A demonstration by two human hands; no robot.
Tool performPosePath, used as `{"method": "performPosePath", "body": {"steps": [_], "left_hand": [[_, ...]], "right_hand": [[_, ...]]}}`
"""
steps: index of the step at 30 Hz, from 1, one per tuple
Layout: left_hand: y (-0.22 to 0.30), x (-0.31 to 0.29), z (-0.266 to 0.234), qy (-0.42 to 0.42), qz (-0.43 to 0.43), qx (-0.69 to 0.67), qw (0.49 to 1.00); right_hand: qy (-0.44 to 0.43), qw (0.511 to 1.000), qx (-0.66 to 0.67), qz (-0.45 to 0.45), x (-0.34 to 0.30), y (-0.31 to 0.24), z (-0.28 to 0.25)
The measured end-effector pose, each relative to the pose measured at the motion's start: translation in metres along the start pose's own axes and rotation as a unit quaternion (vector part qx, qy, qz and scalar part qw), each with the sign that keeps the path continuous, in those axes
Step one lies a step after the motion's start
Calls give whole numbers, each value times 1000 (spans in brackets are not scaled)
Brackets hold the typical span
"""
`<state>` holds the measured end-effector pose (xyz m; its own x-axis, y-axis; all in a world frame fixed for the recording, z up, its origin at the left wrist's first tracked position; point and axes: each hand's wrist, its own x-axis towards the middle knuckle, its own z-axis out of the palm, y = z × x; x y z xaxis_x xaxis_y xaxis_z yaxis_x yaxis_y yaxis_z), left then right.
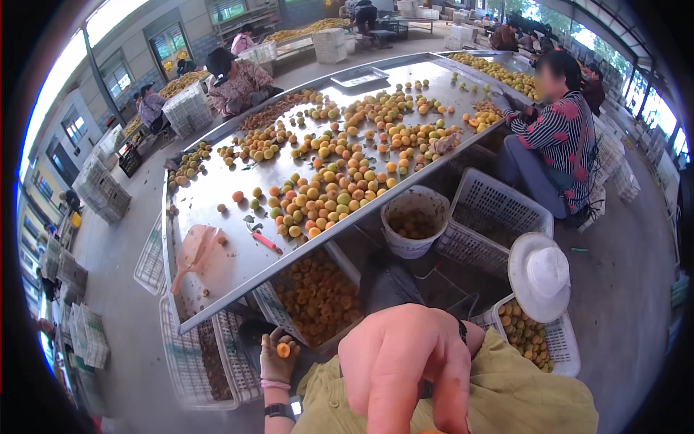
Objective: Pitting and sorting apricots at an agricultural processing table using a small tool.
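My left hand (278, 364), in a pale glove with a pink cuff, is low beside the crates, its fingers curled round an apricot piece (283, 350) with orange flesh. Very close to the camera, my bare right hand (408, 354) has its fingers bent downward. A sliver of orange shows by its fingertips at the lower edge, too cut off to name. Ahead, many apricots (325, 199) lie loose on a metal-topped table (217, 173). Below its edge, a white crate (347, 264) holds halved apricots (318, 296).
On the table lie a red-handled knife (266, 241), a pink scoop (195, 249) and a metal tray (359, 77). A white bucket (413, 247), an empty-looking crate (499, 192) and a hat (538, 278) over another crate (565, 343) stand right. People (560, 137) (235, 83) sit around the table.
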<state>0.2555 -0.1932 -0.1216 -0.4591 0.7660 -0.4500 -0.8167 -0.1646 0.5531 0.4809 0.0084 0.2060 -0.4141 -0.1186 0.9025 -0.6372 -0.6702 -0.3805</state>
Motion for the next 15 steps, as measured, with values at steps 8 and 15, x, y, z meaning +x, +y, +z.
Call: {"method": "performPosePath", "body": {"steps": [8,15], "left_hand": [[1,1,4,42,16,37,998],[0,-5,13,27,17,7,999]], "right_hand": [[62,997,38,5,3,13,23],[43,996,74,3,9,22,22]]}}
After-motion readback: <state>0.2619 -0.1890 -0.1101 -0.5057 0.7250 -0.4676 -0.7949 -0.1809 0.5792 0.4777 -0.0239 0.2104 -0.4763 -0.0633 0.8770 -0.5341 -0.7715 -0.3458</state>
